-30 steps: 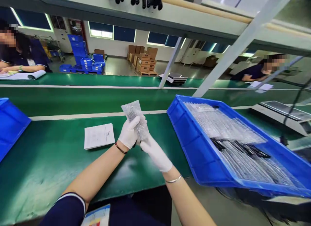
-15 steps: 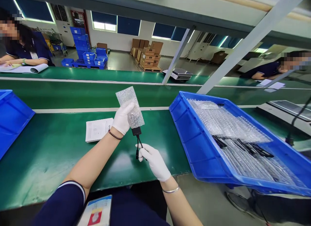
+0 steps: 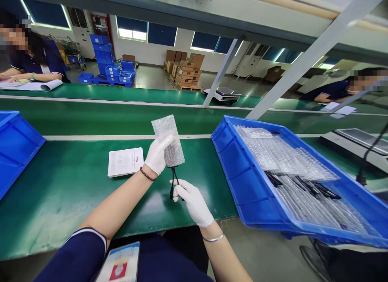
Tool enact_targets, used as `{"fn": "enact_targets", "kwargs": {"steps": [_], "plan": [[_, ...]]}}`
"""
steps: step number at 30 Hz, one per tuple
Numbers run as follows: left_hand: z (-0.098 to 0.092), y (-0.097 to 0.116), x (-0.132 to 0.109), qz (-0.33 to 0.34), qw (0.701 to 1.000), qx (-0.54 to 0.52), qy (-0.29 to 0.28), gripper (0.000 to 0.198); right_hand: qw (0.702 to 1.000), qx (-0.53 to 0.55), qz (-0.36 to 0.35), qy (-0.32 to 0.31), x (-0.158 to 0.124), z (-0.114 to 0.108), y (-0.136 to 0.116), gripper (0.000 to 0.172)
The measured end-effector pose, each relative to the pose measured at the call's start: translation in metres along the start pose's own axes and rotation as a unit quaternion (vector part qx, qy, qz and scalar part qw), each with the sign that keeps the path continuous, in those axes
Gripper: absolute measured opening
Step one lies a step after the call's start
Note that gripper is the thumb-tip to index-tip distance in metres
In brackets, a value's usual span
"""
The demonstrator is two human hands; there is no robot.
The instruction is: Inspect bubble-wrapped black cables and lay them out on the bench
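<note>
Gripping a crinkly bubble-wrap sleeve (image 3: 169, 142), the gloved left hand (image 3: 157, 154) is holding it up while the gloved right hand (image 3: 192, 202) is pinching a thin black cable (image 3: 173, 185) over the bench (image 3: 60, 197).

Printed leaflet (image 3: 125, 162): all text too small to read.

- Single head-worn camera, looking forward and down from the person's own viewpoint.
- Near on the left hand (image 3: 157, 155) and right hand (image 3: 192, 202), above the green bench (image 3: 60, 193).
- Far bench (image 3: 121, 94) and room beyond, along the top.
</note>
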State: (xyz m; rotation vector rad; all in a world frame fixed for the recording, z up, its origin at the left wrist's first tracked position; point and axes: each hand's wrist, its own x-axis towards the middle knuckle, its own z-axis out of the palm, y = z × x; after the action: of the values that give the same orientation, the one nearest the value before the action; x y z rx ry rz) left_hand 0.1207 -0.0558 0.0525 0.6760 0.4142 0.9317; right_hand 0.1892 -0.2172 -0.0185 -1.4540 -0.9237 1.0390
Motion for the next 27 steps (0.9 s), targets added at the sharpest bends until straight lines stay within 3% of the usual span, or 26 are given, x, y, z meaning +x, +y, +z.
{"fn": "enact_targets", "kwargs": {"steps": [3, 6, 13, 17, 19, 24, 27], "plan": [[-0.006, -0.024, -0.014, -0.035, 0.999, 0.003, 0.013, 0.055, 1.0, -0.017, -0.007, 0.015, 0.002, 0.001, -0.003, 0.024], [-0.013, -0.042, -0.028, -0.064, 0.997, 0.027, 0.014, 0.053, 0.999, -0.036, -0.014, 0.026, 0.005, 0.003, -0.004, 0.028], [-0.031, -0.055, -0.031, -0.053, 0.996, 0.067, 0.033, 0.054, 0.998, -0.027, 0.018, 0.049, 0.005, 0.007, 0.009, 0.034], [-0.04, -0.065, -0.028, -0.068, 0.996, 0.007, 0.057, 0.055, 0.987, -0.03, 0.022, 0.154, 0.01, 0.003, 0.017, 0.065], [-0.044, -0.071, -0.032, -0.069, 0.997, 0.011, 0.041, 0.053, 0.987, -0.017, 0.017, 0.162, 0.013, 0.003, 0.02, 0.077], [-0.062, -0.075, -0.044, -0.067, 0.995, 0.072, -0.005, 0.05, 0.987, -0.054, 0.015, 0.151, 0.016, 0.008, 0.03, 0.079], [-0.083, -0.07, -0.046, -0.072, 0.981, 0.176, -0.031, 0.043, 0.983, -0.107, 0.022, 0.15, 0.016, 0.014, 0.04, 0.075]]}}
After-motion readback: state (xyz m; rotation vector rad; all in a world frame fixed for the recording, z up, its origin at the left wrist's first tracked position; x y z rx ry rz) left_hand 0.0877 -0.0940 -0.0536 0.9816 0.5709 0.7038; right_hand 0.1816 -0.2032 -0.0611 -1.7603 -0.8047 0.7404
